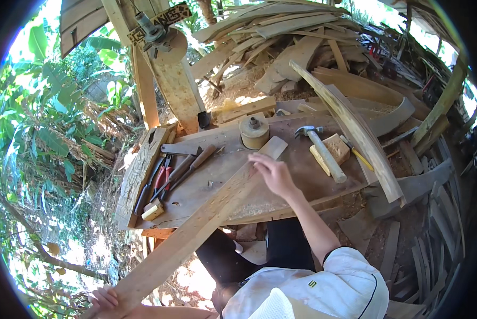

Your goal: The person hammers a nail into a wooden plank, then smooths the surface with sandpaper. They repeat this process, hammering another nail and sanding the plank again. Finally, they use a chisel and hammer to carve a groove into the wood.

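Two hands on it: left hand [104, 299] curled over the near end of the long plank [201, 226], far down to the left of the wooden drum [255, 138]; right hand [275, 174] loosely bent over the plank just nearer than the drum, though whether it grips or merely rests, I can't tell.
Plank: slanting across the edge of the desk [217, 178], its far end close beside the drum, its near end overhanging.
Drum: upright, a metal nut on top; spinning or stopped, no telling from here.
Hammer side: right of the drum, the hammer [325, 154] lies by a wood block [337, 148].
Tool row: left of the drum, red-handled pliers [163, 178] among wooden-handled tools [190, 167].
Danger spot: those right fingers! A slip along the plank could carry them into the drum, nasty if it turns.
Other risk: let the left hold sag and that overhang could tip the far end up, knocking the drum.
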`<state>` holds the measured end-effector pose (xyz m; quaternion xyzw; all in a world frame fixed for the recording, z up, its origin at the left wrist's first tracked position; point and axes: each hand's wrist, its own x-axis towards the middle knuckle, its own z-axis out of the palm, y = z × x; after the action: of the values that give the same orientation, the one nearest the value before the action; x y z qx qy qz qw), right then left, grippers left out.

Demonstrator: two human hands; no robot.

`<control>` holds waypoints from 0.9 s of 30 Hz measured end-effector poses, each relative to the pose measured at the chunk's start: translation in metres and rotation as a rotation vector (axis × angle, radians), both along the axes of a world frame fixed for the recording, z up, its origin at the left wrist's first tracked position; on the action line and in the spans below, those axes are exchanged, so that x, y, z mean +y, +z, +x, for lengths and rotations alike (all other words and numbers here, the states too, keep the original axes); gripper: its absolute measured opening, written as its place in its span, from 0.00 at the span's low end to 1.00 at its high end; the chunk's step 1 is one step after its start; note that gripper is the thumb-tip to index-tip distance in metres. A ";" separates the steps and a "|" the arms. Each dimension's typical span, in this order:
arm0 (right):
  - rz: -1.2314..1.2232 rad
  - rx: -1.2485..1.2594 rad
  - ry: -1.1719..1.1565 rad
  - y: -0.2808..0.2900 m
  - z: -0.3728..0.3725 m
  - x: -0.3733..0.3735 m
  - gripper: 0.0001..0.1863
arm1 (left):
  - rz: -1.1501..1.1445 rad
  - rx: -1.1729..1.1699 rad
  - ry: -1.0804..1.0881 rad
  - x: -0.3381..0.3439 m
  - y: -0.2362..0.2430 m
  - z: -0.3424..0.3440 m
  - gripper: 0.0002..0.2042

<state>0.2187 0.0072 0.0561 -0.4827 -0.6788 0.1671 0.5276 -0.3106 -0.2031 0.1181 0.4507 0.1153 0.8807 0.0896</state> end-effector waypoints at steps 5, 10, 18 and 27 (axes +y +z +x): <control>0.020 -0.052 -0.076 -0.011 -0.004 -0.010 0.14 | -0.140 -0.309 0.205 0.020 0.075 0.081 0.36; -0.089 0.021 -0.065 0.002 -0.003 -0.014 0.14 | 0.124 0.136 -0.205 0.021 0.041 0.031 0.34; 0.071 -0.003 0.137 0.020 -0.018 -0.047 0.12 | 0.059 0.166 -0.216 0.018 0.035 0.033 0.30; 0.150 0.014 0.236 0.033 -0.039 -0.053 0.12 | -0.093 -0.147 0.061 0.019 0.046 0.055 0.28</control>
<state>0.1800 -0.0458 0.0896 -0.3576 -0.7377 0.1801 0.5436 -0.2555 -0.1838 0.1641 0.3767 0.1628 0.9073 0.0916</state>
